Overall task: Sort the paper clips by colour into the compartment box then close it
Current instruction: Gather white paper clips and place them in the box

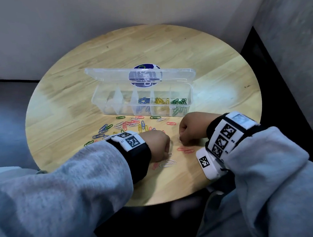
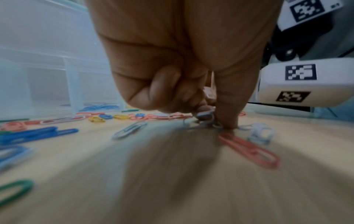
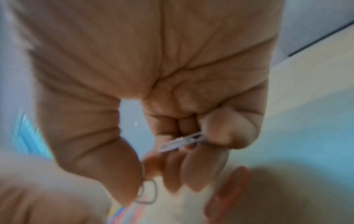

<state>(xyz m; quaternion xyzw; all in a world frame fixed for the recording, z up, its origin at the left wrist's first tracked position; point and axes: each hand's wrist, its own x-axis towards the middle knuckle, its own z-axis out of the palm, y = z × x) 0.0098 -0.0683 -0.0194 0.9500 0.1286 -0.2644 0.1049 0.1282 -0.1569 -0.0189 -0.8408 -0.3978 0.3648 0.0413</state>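
the compartment box (image 1: 143, 100) stands just above the middle of the head view on the round wooden tabletop (image 1: 213, 61), its clear lid (image 1: 111, 75) tilted up and back. blue clips (image 1: 144, 100), yellow clips (image 1: 161, 100) and green clips (image 1: 178, 101) lie in the three compartments toward the frame's right; the two on the left look bare.

a scatter of mixed paper clips (image 1: 128, 124) lies on the tabletop just below the box, toward the left. white clips (image 1: 168, 162) and red clips (image 1: 186, 150) lie lower, between the two wrists.

the left hand (image 1: 157, 145) sits low at the centre, fingers curled down onto the tabletop. in the left wrist view its fingertips (image 2: 228, 121) pinch a small bunch of white clips (image 2: 205, 117) against the wood, with a red clip (image 2: 249, 150) just below.

the right hand (image 1: 192, 127) is right of centre, also curled. in the right wrist view it grips a white clip (image 3: 182, 142) between bent fingers, though the picture is blurred; a thin wire loop (image 3: 147, 192) shows at the thumb tip.
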